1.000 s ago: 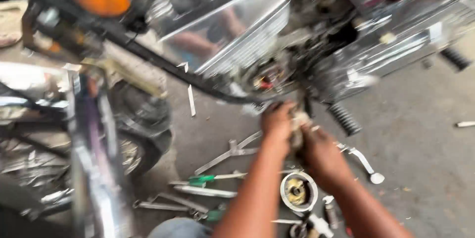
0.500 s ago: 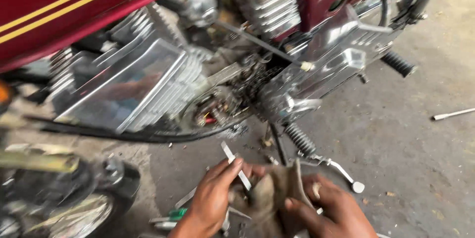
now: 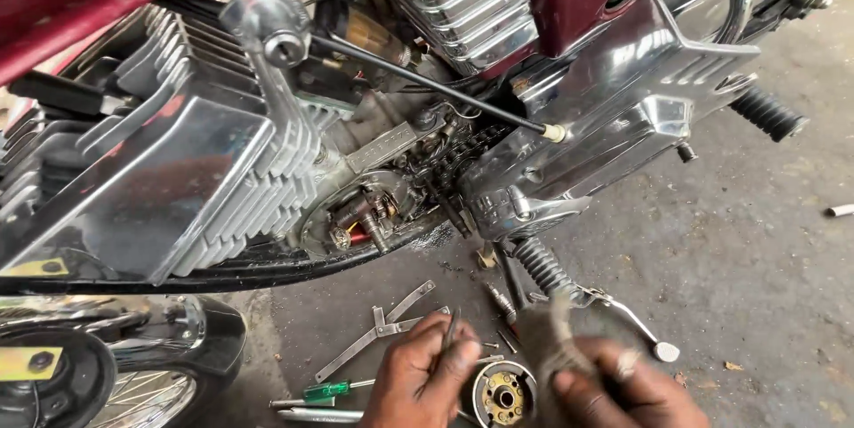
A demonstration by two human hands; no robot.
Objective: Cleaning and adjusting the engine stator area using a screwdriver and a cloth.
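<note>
Hands lower than before, left hand (image 3: 425,373) gripping rotor (image 3: 503,392), right hand (image 3: 623,385) rag (image 3: 551,339)

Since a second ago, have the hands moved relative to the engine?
Yes. Both hands, left hand and right hand, dropped away from the exposed engine opening toward the floor tools.

Grey concrete floor (image 3: 756,286), stained, gritty. Flat metal wrenches (image 3: 382,330) lying crossed below engine. Green-handled screwdriver (image 3: 329,389) beside them, plain metal rod (image 3: 311,413) just below it. Small bolts (image 3: 500,302) scattered near footpeg spring. White stub (image 3: 839,211) far off at edge. Dry leaf scrap (image 3: 732,366) on bare patch.
</note>
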